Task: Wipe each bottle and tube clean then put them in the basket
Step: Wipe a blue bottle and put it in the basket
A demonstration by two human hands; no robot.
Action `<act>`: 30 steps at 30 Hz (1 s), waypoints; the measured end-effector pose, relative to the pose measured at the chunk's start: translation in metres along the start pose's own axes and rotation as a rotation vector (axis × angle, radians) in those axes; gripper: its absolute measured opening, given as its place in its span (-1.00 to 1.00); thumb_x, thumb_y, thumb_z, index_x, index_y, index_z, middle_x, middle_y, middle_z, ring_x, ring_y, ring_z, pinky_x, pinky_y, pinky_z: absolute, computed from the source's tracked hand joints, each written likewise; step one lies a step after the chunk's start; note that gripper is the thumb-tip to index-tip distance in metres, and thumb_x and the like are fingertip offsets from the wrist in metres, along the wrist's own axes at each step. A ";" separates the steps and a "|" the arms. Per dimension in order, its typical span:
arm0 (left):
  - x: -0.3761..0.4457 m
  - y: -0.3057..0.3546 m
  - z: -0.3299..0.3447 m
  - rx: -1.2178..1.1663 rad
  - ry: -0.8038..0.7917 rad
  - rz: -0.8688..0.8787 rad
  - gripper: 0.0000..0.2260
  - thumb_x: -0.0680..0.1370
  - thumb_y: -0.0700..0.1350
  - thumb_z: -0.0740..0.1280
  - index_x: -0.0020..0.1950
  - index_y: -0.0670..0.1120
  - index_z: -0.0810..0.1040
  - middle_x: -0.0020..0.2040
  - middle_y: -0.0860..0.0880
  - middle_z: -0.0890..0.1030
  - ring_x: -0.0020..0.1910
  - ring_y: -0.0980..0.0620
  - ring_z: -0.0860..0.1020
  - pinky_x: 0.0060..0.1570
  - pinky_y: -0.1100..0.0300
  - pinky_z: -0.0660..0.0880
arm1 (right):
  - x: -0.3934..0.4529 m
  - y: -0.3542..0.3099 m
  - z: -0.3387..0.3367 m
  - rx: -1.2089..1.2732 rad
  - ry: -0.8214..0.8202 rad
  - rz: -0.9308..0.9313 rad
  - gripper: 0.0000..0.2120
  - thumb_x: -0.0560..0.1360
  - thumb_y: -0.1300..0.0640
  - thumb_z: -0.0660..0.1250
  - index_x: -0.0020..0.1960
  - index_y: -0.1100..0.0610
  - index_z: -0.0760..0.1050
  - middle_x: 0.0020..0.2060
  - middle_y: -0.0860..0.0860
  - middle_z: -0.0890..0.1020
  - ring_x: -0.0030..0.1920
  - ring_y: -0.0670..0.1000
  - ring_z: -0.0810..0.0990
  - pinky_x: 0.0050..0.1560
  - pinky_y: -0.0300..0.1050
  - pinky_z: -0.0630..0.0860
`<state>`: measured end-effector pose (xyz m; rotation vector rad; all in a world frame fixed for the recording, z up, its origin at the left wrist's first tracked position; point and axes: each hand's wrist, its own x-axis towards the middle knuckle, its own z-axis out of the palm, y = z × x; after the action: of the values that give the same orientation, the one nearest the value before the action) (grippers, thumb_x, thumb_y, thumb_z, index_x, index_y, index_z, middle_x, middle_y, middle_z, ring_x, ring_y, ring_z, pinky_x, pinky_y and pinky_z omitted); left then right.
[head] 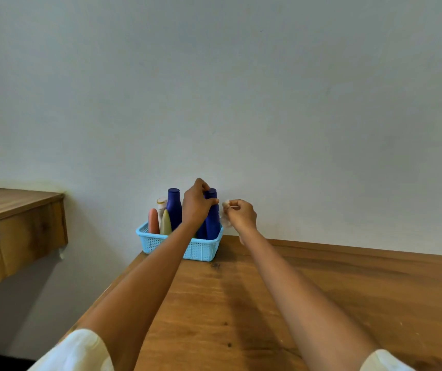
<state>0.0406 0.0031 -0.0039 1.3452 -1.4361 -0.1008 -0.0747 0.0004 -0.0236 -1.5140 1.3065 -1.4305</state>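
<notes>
At six o'clock, both forearms reach across the wooden table (321, 290). Toward twelve o'clock, the right hand (241, 214) pinches a small white cloth (225, 210). Just at its nine o'clock, the left hand (195, 203) grasps a dark blue bottle (212, 223) standing upright inside the light blue basket (198, 249), beside another blue bottle (174, 208) and several tubes (153, 222).

Basket (198, 250) sits at table's (321, 303) far left corner, against the wall (241, 89). In it: two tubes (153, 222) front left, small bottle (161, 203) behind them, tall bottle (174, 208) in the middle, another bottle (212, 220) at right. Left hand (195, 203) on that right bottle; right hand (241, 214) just right of the basket. Second table (14, 231) off to the left.
</notes>
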 end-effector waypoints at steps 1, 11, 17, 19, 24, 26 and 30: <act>-0.001 -0.003 0.003 0.009 -0.014 0.024 -0.74 0.43 -0.24 0.44 0.02 -0.19 0.43 -0.02 -0.12 0.57 -0.10 0.02 0.48 -0.13 0.23 0.39 | 0.001 0.003 0.001 0.009 0.005 0.017 -0.85 0.55 0.08 0.27 0.03 0.13 0.55 -0.06 0.02 0.62 -0.09 -0.02 0.54 -0.15 -0.19 0.44; -0.001 -0.013 0.009 0.356 -0.102 0.263 -0.72 0.51 -0.10 0.36 0.22 -0.08 0.54 0.17 -0.08 0.46 0.12 -0.03 0.45 -0.05 0.18 0.46 | 0.006 0.021 0.002 0.012 0.032 0.051 -0.87 0.55 0.08 0.27 0.02 0.11 0.54 -0.07 0.03 0.62 -0.06 0.02 0.58 -0.03 -0.09 0.56; -0.002 -0.016 -0.001 0.822 -0.131 0.326 -0.60 0.59 0.17 0.10 0.42 0.15 0.32 0.54 -0.07 0.03 0.51 -0.14 -0.03 0.45 -0.12 -0.11 | 0.002 0.017 0.000 -0.012 0.020 -0.002 -0.89 0.57 0.11 0.23 -0.02 0.06 0.54 -0.10 0.00 0.61 -0.07 0.00 0.56 -0.04 -0.07 0.56; -0.001 -0.019 -0.003 0.839 -0.171 0.292 -0.58 0.60 0.17 0.07 0.46 0.16 0.24 0.56 -0.08 -0.09 0.52 -0.14 -0.18 0.41 -0.18 -0.28 | 0.001 0.018 0.001 -0.045 -0.002 -0.015 -0.86 0.57 0.13 0.22 0.03 0.06 0.55 -0.05 0.00 0.61 -0.05 -0.01 0.55 -0.04 -0.11 0.54; -0.003 -0.022 -0.008 0.838 -0.221 0.287 -0.53 0.60 0.19 0.06 0.50 0.15 0.15 0.56 -0.09 -0.16 0.51 -0.15 -0.26 0.39 -0.22 -0.32 | -0.003 0.017 0.000 -0.087 -0.008 -0.001 -0.85 0.57 0.13 0.23 0.07 0.09 0.54 0.03 0.05 0.61 -0.04 -0.02 0.54 0.05 -0.06 0.57; -0.006 -0.021 -0.009 0.861 -0.237 0.276 -0.50 0.60 0.20 0.05 0.52 0.13 0.07 0.55 -0.09 -0.19 0.51 -0.14 -0.28 0.39 -0.22 -0.31 | -0.007 0.013 -0.004 -0.073 -0.007 0.018 -0.83 0.57 0.15 0.23 0.13 0.11 0.52 0.09 0.06 0.60 -0.02 -0.03 0.52 0.03 -0.12 0.55; -0.019 -0.007 -0.017 0.716 -0.189 0.252 -0.49 0.61 0.13 0.08 0.53 0.05 0.07 0.56 -0.08 -0.10 0.53 -0.10 -0.16 0.45 -0.12 -0.20 | -0.021 -0.001 -0.019 0.003 -0.047 0.062 -0.67 0.58 0.20 0.22 0.34 0.17 0.41 0.25 0.06 0.50 0.21 0.02 0.48 0.03 -0.23 0.42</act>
<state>0.0525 0.0245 -0.0140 1.7327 -1.8867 0.5085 -0.0909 0.0237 -0.0261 -1.4832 1.3111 -1.3491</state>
